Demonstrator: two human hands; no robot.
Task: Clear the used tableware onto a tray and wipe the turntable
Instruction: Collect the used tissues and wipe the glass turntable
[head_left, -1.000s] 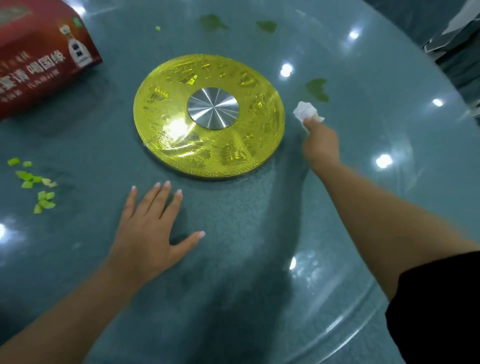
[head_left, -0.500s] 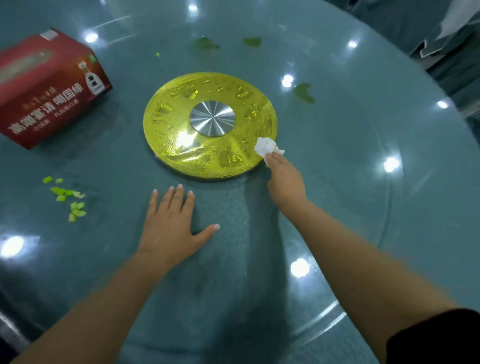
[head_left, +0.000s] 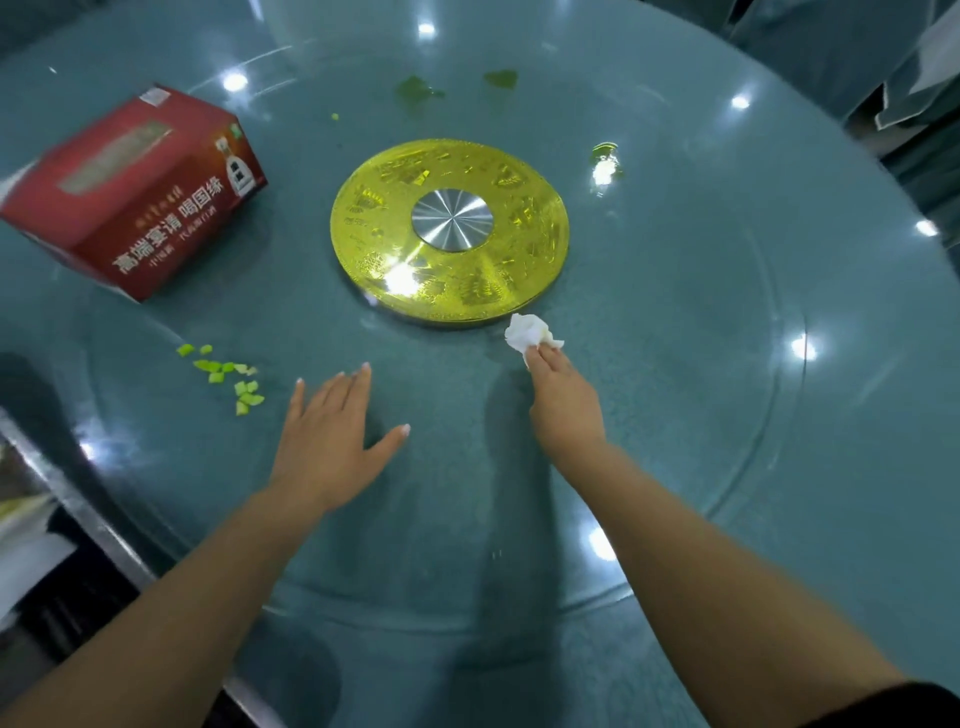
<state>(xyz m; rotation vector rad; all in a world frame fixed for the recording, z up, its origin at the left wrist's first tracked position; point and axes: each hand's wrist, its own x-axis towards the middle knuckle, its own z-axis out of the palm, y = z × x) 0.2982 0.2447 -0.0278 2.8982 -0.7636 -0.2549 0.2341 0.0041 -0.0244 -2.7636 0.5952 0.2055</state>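
From the head camera, I am wiping the glass turntable (head_left: 675, 415) with a crumpled white tissue (head_left: 531, 334), which my right hand (head_left: 563, 410) is pinching at its near edge between fingertips and thumb. The tissue is pressing on the glass just beyond that hand, touching or nearly touching the rim of the gold hub disc (head_left: 451, 233). My left hand (head_left: 327, 447) is lying flat and spread on the glass, level with my right and well apart from it; I judge it is steadying the turntable so it is not spinning under the wipe.

To do this well, I am thinking the tissue needs a fuller palm grip, since a fingertip pinch spreads little pressure. The chopped green vegetable bits (head_left: 228, 376) just beyond and to the left of my left hand want gathering, not smearing. Green smears (head_left: 415, 89) far beyond both hands, and a wet green patch (head_left: 605, 156) beyond my right, are waiting too. The red tissue box (head_left: 140, 192), far left, needs lifting to wipe beneath.
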